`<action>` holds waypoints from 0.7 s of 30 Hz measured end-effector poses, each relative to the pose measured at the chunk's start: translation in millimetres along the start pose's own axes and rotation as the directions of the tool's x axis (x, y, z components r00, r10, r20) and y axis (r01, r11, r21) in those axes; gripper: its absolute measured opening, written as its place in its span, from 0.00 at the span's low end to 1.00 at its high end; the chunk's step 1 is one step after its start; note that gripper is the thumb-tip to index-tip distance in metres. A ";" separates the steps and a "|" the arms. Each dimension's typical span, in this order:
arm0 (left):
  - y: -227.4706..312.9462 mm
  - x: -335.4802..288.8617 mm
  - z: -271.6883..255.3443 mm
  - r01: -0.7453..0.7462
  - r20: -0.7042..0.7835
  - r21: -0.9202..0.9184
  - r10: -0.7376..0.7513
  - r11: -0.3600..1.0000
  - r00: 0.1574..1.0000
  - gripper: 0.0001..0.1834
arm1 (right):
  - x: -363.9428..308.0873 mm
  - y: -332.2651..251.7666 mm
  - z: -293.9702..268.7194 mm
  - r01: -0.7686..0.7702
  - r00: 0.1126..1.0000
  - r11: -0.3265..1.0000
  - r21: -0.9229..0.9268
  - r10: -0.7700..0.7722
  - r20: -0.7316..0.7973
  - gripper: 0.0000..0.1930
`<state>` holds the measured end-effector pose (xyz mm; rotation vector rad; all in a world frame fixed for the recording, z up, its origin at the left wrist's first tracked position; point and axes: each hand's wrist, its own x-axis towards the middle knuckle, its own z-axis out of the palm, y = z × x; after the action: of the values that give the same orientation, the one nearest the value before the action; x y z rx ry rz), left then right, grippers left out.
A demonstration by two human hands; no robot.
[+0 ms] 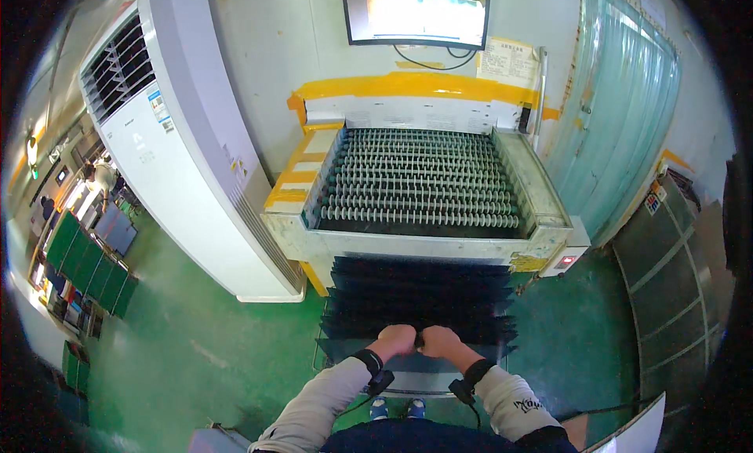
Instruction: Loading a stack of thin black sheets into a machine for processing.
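My left hand (398,338) and my right hand (440,342) are side by side, almost touching, above the near part of a row of dark thin sheets (420,296). Both look closed, knuckles up. A small dark bit shows between them, too small to name, and their fingertips are hidden. The sheets stand on edge one behind another in a low rack (316,357) whose thin wire side shows. Beyond them is a machine with a bed of rollers (420,178) carrying many pale discs.
A tall white air conditioner (188,163) stands left of the machine. A red-lit switch box (566,261) is on the machine's right side. Dark panels (667,288) lean at the right. A screen (420,14) hangs above. A person (102,178) is far left.
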<state>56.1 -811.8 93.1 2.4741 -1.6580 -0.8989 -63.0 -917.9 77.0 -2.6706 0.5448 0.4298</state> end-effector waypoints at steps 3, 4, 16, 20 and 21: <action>1.0 -0.3 0.5 0.019 0.026 -0.003 -0.019 1.000 0.999 0.11 | 1.5 1.4 2.5 0.001 1.000 1.000 -0.007 -0.001 0.022 0.20; 0.2 0.5 2.2 0.010 0.020 -0.009 -0.010 1.000 1.000 0.11 | 2.0 2.4 4.0 -0.002 1.000 1.000 -0.007 0.002 0.029 0.22; 9.0 -14.0 -4.9 0.017 0.029 0.017 -0.018 1.000 0.999 0.12 | -2.9 1.7 9.4 0.018 1.000 1.000 -0.022 -0.018 0.002 0.18; 7.3 -14.3 -1.1 0.022 0.011 0.038 -0.023 0.999 1.000 0.13 | -5.2 -0.3 8.7 0.011 1.000 1.000 -0.012 -0.011 0.007 0.18; 7.3 -15.0 -0.7 0.016 0.000 0.042 -0.016 0.999 1.000 0.13 | -6.2 -2.0 6.1 0.002 1.000 1.000 0.002 -0.002 0.020 0.19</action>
<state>46.3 -802.3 102.8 2.5173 -1.6773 -0.8751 -68.9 -911.6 74.5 -2.6620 0.5362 0.4554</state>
